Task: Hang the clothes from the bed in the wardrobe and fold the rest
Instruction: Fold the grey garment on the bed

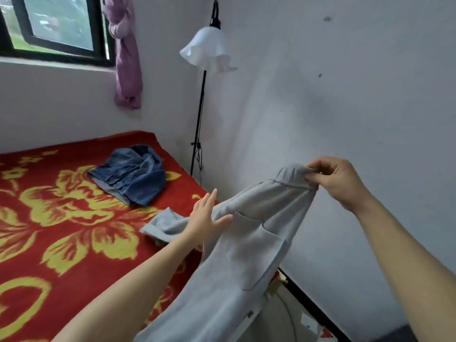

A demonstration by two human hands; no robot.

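**Grey trousers (pixel 246 243) held over bed (pixel 49 218)**

Right hand (pixel 338 181) pinches the waistband (pixel 293 176), holding them above the bed's edge. Left hand (pixel 207 215), fingers straight, touches the cloth. Farther back, a denim garment (pixel 130 174) lies crumpled.

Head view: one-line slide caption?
Right hand pinches grey sweatpants at the waistband, left hand open against them; denim garment on the bed.

Soft matt grey fleece trousers (pixel 246 243), faded denim garment (pixel 130 176), woven bedspread (pixel 61 218)
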